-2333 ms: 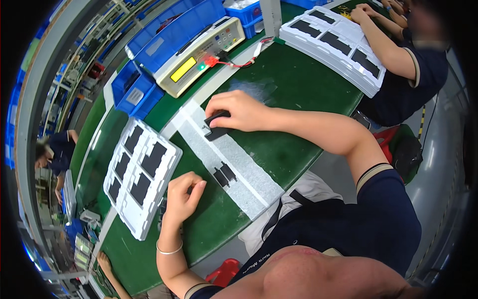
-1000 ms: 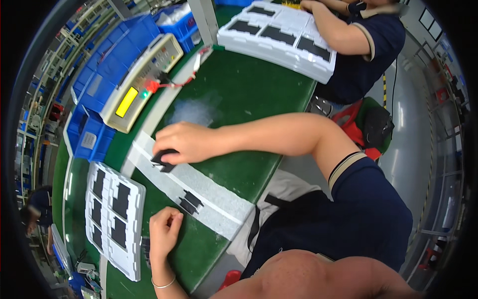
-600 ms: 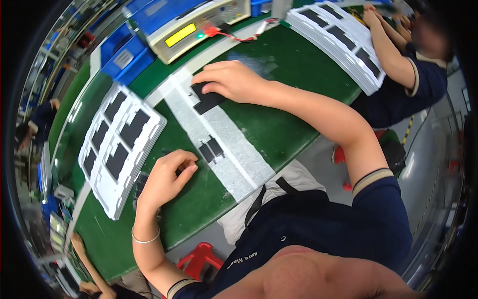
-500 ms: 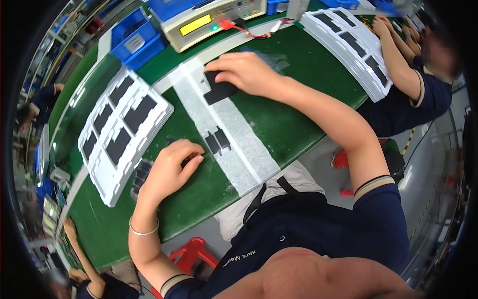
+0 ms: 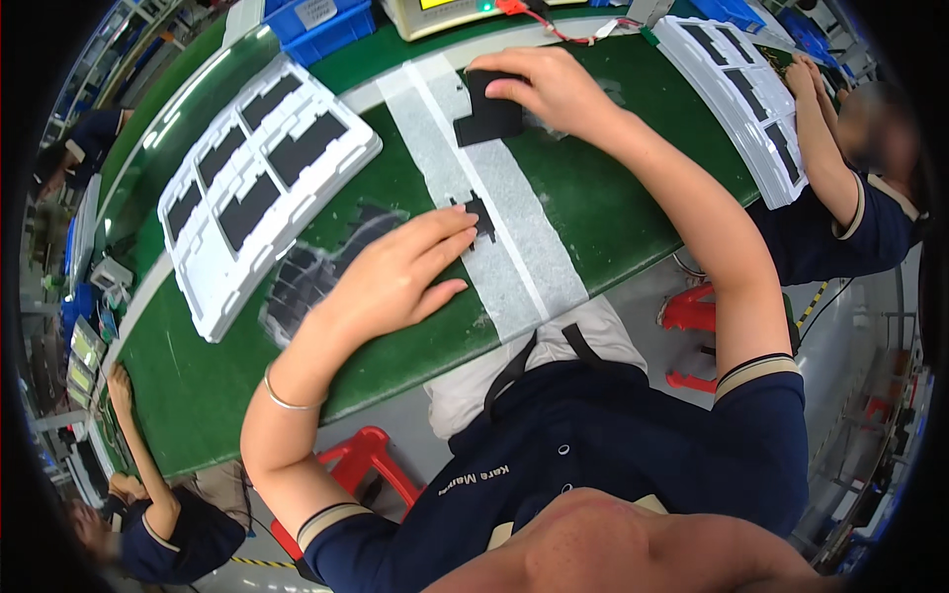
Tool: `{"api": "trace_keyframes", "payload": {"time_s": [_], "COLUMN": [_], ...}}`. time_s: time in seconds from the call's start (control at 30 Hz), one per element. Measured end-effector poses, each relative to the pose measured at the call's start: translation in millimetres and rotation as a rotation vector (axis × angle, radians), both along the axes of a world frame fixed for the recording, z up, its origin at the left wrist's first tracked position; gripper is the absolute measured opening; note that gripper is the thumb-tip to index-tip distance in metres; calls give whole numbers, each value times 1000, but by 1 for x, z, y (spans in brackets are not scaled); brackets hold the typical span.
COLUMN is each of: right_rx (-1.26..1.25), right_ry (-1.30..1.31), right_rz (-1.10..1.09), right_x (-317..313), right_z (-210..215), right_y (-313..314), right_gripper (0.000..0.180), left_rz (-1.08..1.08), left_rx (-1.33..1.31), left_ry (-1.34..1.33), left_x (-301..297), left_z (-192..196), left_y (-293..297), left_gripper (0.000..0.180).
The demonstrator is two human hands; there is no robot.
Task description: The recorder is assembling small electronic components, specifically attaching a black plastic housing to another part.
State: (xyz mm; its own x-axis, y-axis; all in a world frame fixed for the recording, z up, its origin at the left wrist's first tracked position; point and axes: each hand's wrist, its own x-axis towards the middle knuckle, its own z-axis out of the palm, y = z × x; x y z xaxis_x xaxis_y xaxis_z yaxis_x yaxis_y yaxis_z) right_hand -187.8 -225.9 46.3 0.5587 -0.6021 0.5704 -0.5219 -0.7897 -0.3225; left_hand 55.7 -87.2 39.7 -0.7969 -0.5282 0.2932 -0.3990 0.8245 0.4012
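– What is held by the right hand [image 5: 549,91]?
– A flat black plate [image 5: 488,125] is gripped between thumb and fingers, above the far part of the pale strip [image 5: 542,269] on the green bench [image 5: 623,208]; whether the strip is touched cannot be told.
– And the left hand [image 5: 400,272]?
– Its fingers are spread open, thumb apart, with the tips laid at a small black part [image 5: 483,219] on the strip.
– What is seen to the left?
– A white tray [image 5: 210,301], in which black sheets [image 5: 249,210] are set.
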Motion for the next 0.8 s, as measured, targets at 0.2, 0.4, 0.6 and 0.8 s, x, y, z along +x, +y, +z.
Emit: {"api": "trace_keyframes", "payload": {"time_s": [0.2,0.4,0.6,0.8], "right_rx": [-62,0,87,83], "right_ry": [-24,-151,-103,-82], "right_rz": [-17,7,104,138], "right_x": [0,1,-3,-10], "right_z": [3,-1,2,11], "right_y": [7,16,11,10], "right_gripper": [29,34,32,28], "left_rz": [21,67,67,85], "left_rx": [-62,-114,-74,-58], "left_ry": [-26,-11,-46,-58], "left_x": [-7,-15,-16,-16], "left_z": [0,4,2,7], "left_y": [-5,2,2,2], "left_gripper": [40,36,36,36]}}
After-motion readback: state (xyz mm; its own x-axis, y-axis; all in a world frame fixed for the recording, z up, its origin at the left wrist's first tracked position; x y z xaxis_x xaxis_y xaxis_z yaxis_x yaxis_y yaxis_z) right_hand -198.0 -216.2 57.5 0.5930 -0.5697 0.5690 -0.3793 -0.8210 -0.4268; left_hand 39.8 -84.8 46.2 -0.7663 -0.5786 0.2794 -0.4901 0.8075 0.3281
